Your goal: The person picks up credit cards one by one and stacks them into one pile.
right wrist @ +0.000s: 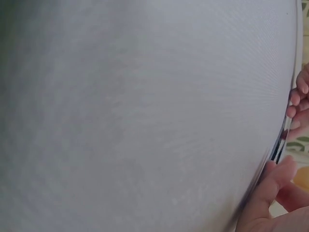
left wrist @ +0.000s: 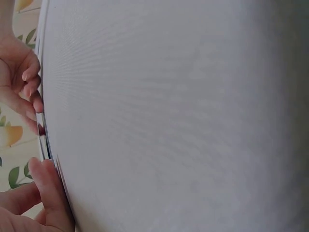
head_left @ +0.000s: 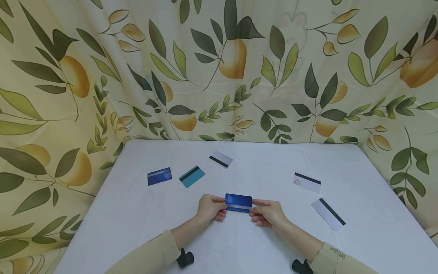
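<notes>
In the head view a blue card (head_left: 238,201) with a pale stripe is held by its two short ends, just above or on the white table. The left hand (head_left: 209,207) pinches its left end between thumb and fingers, while the right hand (head_left: 269,213) pinches the right end. Whether more cards lie beneath it cannot be told. From the left wrist, the left hand (left wrist: 46,198) shows low at the edge with the card nearly edge-on. The right wrist view catches the right hand (right wrist: 270,195) at the lower right, fingertips at the card.
On the left lie another blue card (head_left: 159,176) and a teal card (head_left: 192,176) with a black stripe. A white card (head_left: 222,156) lies at the back; two more white striped cards (head_left: 309,185) lie on the right. Behind the white table (head_left: 143,228) hangs a patterned curtain (head_left: 212,99).
</notes>
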Action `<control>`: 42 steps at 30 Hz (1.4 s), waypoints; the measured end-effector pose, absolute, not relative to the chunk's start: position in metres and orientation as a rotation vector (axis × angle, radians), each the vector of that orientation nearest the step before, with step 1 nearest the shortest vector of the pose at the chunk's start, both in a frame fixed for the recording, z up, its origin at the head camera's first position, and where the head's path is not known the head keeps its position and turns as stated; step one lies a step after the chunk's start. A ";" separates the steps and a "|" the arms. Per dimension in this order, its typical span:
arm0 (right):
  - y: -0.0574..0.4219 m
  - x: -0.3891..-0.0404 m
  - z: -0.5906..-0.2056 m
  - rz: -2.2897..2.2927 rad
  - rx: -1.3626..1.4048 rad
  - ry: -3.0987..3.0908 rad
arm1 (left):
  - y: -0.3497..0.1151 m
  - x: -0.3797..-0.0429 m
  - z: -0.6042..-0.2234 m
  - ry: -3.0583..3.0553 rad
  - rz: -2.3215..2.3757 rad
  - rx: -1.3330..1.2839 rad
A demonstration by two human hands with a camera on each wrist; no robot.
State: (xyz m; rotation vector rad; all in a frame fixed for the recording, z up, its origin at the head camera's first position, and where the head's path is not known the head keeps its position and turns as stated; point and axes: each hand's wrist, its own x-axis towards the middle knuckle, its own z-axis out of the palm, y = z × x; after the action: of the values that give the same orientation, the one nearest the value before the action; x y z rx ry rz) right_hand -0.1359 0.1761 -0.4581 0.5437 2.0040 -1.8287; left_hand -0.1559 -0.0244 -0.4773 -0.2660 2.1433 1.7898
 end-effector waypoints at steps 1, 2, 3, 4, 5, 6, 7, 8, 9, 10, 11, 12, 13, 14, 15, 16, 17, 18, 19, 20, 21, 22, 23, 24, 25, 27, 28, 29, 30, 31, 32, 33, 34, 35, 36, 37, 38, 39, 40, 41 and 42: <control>0.176 -0.136 -0.458 -1.830 0.543 2.006 | -0.024 -0.156 -0.477 2.143 1.792 -0.264; 0.176 -0.136 -0.459 -1.830 0.542 2.009 | -0.024 -0.156 -0.478 2.142 1.794 -0.260; 0.176 -0.137 -0.459 -1.831 0.542 2.012 | -0.024 -0.156 -0.477 2.140 1.798 -0.257; 0.176 -0.137 -0.460 -1.833 0.540 2.015 | -0.024 -0.156 -0.477 2.139 1.800 -0.256; 0.176 -0.137 -0.461 -1.834 0.539 2.017 | -0.024 -0.156 -0.477 2.141 1.798 -0.255; 0.175 -0.137 -0.461 -1.837 0.537 2.019 | -0.024 -0.156 -0.477 2.142 1.797 -0.257; 0.175 -0.137 -0.462 -1.837 0.533 2.022 | -0.024 -0.156 -0.477 2.144 1.796 -0.256; 0.175 -0.137 -0.462 -1.837 0.528 2.024 | -0.024 -0.155 -0.477 2.144 1.794 -0.255; 0.175 -0.137 -0.463 -1.840 0.523 2.025 | -0.025 -0.155 -0.477 2.142 1.793 -0.255; 0.175 -0.137 -0.463 -1.843 0.517 2.027 | -0.025 -0.156 -0.478 2.140 1.793 -0.255; 0.175 -0.137 -0.464 -1.842 0.514 2.027 | -0.025 -0.156 -0.478 2.137 1.795 -0.252; 0.175 -0.137 -0.464 -1.841 0.510 2.028 | -0.025 -0.156 -0.478 2.131 1.799 -0.249; 0.175 -0.138 -0.464 -1.838 0.508 2.031 | -0.025 -0.156 -0.478 2.125 1.804 -0.248; 0.174 -0.138 -0.464 -1.836 0.508 2.034 | -0.025 -0.156 -0.479 2.121 1.807 -0.249; 0.174 -0.138 -0.464 -1.832 0.508 2.038 | -0.025 -0.157 -0.479 2.116 1.810 -0.251; 0.174 -0.139 -0.464 -1.826 0.510 2.043 | -0.025 -0.157 -0.479 2.116 1.813 -0.250; 0.174 -0.139 -0.464 -1.821 0.511 2.048 | -0.025 -0.157 -0.479 2.113 1.815 -0.251; 0.174 -0.139 -0.465 -1.817 0.506 2.055 | -0.025 -0.157 -0.479 2.112 1.817 -0.252; 0.174 -0.139 -0.465 -1.814 0.506 2.061 | -0.025 -0.157 -0.480 2.111 1.818 -0.251; 0.174 -0.140 -0.465 -1.812 0.506 2.067 | -0.025 -0.157 -0.480 2.111 1.819 -0.250; 0.174 -0.140 -0.465 -1.806 0.500 2.073 | -0.025 -0.157 -0.480 2.111 1.821 -0.248; 0.174 -0.140 -0.465 -1.802 0.498 2.080 | -0.025 -0.157 -0.480 2.111 1.822 -0.246; 0.174 -0.140 -0.465 -1.797 0.496 2.087 | -0.026 -0.157 -0.480 2.109 1.823 -0.244; 0.174 -0.140 -0.465 -1.791 0.493 2.095 | -0.026 -0.157 -0.480 2.109 1.824 -0.242; 0.173 -0.141 -0.465 -1.784 0.495 2.103 | -0.026 -0.157 -0.480 2.109 1.824 -0.242; 0.173 -0.141 -0.466 -1.766 0.488 2.123 | -0.026 -0.157 -0.481 2.109 1.818 -0.245; 0.173 -0.141 -0.467 -1.760 0.488 2.133 | -0.026 -0.157 -0.481 2.109 1.817 -0.245; 0.172 -0.141 -0.467 -1.751 0.483 2.143 | -0.026 -0.157 -0.481 2.110 1.813 -0.248; 0.172 -0.140 -0.468 -1.744 0.476 2.153 | -0.026 -0.158 -0.481 2.110 1.809 -0.251; 0.172 -0.140 -0.468 -1.739 0.471 2.161 | -0.026 -0.158 -0.481 2.111 1.804 -0.254; 0.172 -0.140 -0.468 -1.736 0.466 2.167 | -0.026 -0.158 -0.481 2.112 1.801 -0.255; 0.173 -0.140 -0.469 -1.735 0.463 2.173 | -0.026 -0.158 -0.481 2.112 1.800 -0.256; 0.173 -0.140 -0.469 -1.733 0.460 2.176 | -0.026 -0.158 -0.481 2.113 1.798 -0.257; 0.173 -0.139 -0.470 -1.733 0.460 2.177 | -0.026 -0.158 -0.481 2.114 1.795 -0.257; 0.173 -0.139 -0.470 -1.735 0.460 2.178 | -0.026 -0.158 -0.481 2.115 1.794 -0.256; 0.172 -0.139 -0.470 -1.735 0.461 2.181 | -0.026 -0.158 -0.481 2.117 1.793 -0.255; 0.172 -0.139 -0.471 -1.736 0.463 2.183 | -0.026 -0.158 -0.481 2.119 1.792 -0.254; 0.172 -0.139 -0.471 -1.736 0.465 2.187 | -0.026 -0.158 -0.481 2.123 1.790 -0.251; 0.172 -0.139 -0.471 -1.736 0.465 2.191 | -0.026 -0.158 -0.482 2.126 1.788 -0.250; 0.172 -0.139 -0.471 -1.736 0.466 2.194 | -0.026 -0.158 -0.482 2.129 1.787 -0.249; 0.172 -0.139 -0.471 -1.735 0.466 2.199 | -0.026 -0.158 -0.482 2.132 1.786 -0.247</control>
State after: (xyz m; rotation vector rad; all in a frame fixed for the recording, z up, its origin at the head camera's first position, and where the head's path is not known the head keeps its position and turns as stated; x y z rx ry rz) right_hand -0.1392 0.1716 -0.4710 0.4656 2.1994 -1.7352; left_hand -0.1578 -0.0261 -0.4820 -0.2472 2.1320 1.7858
